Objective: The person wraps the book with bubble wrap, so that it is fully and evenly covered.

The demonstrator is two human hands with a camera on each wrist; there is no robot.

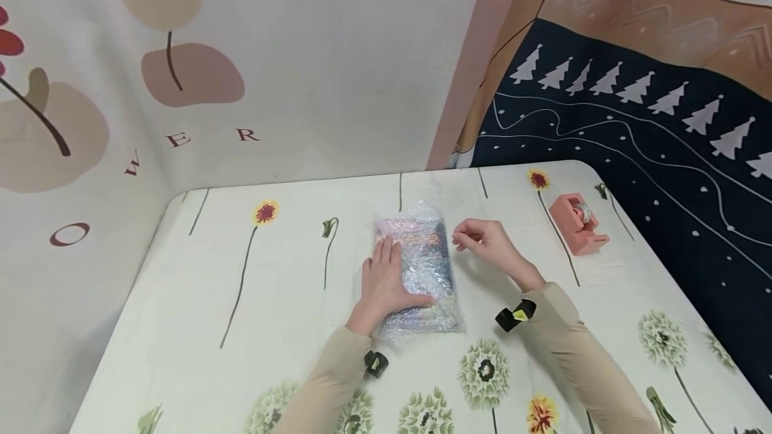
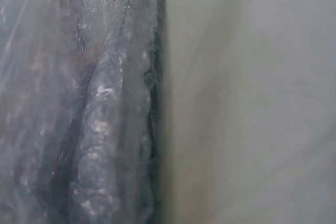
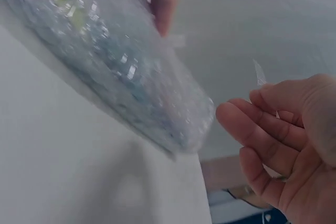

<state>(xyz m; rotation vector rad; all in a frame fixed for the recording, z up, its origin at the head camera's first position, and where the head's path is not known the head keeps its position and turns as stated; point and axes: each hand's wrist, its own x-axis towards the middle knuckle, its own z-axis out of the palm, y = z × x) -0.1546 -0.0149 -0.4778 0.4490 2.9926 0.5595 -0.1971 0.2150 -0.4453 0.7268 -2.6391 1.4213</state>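
A flat, rectangular package in clear bubble wrap (image 1: 425, 260) lies on the table, with a colourful item showing through the wrap. My left hand (image 1: 384, 285) rests on it with fingers spread, pressing its left part; in the left wrist view only the wrapped edge (image 2: 113, 129) appears, the hand being out of that view. Just off the package's right side, my right hand (image 1: 491, 244) is raised above the table. Its thumb and index finger pinch a small piece of clear tape (image 3: 260, 72), best seen in the right wrist view.
A pink tape dispenser (image 1: 575, 228) with a roll in it stands at the right of the table, beyond my right hand. The flower-print tablecloth (image 1: 181, 327) covers the tabletop. Printed curtains (image 1: 338, 72) hang behind and to the right.
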